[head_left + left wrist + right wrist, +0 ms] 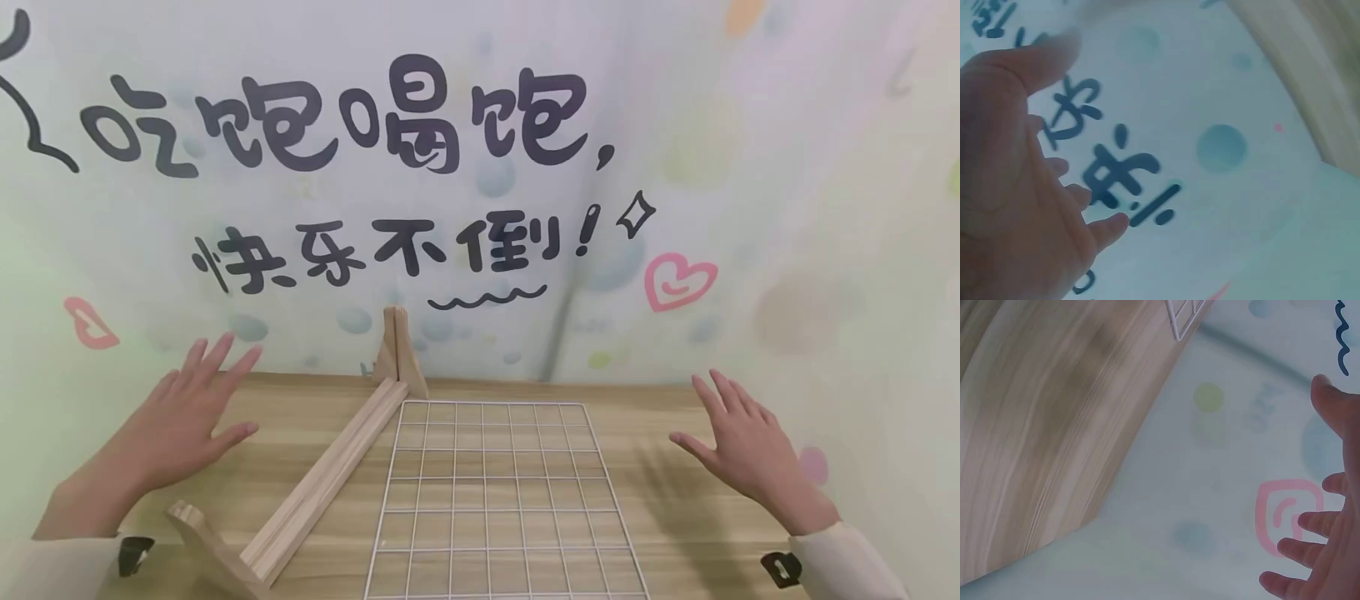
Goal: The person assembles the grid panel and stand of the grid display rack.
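Note:
My left hand point(183, 421) hovers over the left side of the table with its fingers spread, holding nothing. On the right, my right hand point(746, 442) is raised with fingers apart, and nothing is in it either. Between them lies a white wire grid panel point(498, 479). Left of the panel is a wooden stand point(326, 479), a long grooved bar with an upright end piece point(397, 354) at the far end and another end piece point(206, 542) at the near end. The left hand is nearest to this stand. Both wrist views show the palms and loosely extended fingers.
The wood-grain table point(660, 500) ends at the back against a pale wall covering point(480, 192) with large dark lettering, pink hearts and coloured dots. Black clips or straps show at both white sleeve cuffs point(840, 562).

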`<state>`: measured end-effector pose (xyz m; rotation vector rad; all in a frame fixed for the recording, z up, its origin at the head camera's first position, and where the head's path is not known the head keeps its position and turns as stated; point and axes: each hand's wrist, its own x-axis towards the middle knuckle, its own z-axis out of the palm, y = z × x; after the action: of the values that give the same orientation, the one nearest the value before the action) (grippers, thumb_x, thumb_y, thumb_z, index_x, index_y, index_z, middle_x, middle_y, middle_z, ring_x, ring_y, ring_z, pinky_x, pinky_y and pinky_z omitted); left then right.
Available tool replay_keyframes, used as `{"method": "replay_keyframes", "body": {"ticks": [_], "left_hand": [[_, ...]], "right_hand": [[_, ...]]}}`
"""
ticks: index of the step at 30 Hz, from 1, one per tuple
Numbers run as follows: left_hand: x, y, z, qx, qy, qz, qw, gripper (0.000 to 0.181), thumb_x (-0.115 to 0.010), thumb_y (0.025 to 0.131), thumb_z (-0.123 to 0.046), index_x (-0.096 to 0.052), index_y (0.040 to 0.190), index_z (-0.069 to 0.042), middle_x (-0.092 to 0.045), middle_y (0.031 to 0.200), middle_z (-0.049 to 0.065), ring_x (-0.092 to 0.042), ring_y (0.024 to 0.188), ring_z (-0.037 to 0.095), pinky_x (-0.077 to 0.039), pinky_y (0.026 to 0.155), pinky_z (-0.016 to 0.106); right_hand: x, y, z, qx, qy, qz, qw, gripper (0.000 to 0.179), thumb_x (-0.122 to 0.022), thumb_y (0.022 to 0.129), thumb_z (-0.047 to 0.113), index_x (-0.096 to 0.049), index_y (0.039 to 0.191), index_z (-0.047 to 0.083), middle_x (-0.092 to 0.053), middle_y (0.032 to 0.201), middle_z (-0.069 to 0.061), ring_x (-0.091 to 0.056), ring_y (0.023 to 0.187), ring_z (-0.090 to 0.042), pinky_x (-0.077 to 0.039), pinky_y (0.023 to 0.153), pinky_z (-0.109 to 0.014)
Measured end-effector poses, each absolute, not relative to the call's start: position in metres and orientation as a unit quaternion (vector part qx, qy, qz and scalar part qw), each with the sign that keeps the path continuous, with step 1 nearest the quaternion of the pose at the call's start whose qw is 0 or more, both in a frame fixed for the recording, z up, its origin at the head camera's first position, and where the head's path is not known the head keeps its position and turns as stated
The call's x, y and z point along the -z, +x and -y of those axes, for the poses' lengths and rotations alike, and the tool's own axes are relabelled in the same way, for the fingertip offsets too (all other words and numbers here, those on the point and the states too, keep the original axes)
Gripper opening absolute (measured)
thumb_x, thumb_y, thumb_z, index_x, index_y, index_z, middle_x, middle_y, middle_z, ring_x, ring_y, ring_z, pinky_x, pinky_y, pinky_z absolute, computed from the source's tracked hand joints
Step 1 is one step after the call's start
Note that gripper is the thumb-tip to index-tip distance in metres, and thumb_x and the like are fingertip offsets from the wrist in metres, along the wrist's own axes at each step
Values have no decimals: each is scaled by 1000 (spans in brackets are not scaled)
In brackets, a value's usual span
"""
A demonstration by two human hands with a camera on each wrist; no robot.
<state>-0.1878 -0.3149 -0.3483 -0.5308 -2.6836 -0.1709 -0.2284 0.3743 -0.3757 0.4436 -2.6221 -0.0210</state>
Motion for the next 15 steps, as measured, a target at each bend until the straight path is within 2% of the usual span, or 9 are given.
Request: {"method": "replay_keyframes", "body": {"ticks": [3,6,15], "left_hand": [[338,-181,305,63,-194,958,204,90,-70,90,-29,-14,159,-14,-12,162,26,1,149,48,-11,113,73],[327,-173,293,63,-191,958,204,84,-68,93,-29,-19,158,-10,-25,157,29,-12,147,51,-17,113,69],[308,-158,240,52,-203,948,241,68,-68,91,-28,-40,148,-4,-48,144,25,-42,133,49,-37,100,67]], "right_hand": [[375,-230,-371,-1,163,959,230,96,-71,84,56,-30,153,4,-34,151,-28,-40,129,-51,-39,86,-73],[375,-230,-367,-11,163,962,220,95,-71,85,56,-29,153,4,-34,151,-29,-40,129,-51,-39,85,-74],[379,-231,-358,-44,163,967,192,92,-67,89,54,-26,154,4,-32,154,-28,-39,130,-52,-41,82,-73]]}}
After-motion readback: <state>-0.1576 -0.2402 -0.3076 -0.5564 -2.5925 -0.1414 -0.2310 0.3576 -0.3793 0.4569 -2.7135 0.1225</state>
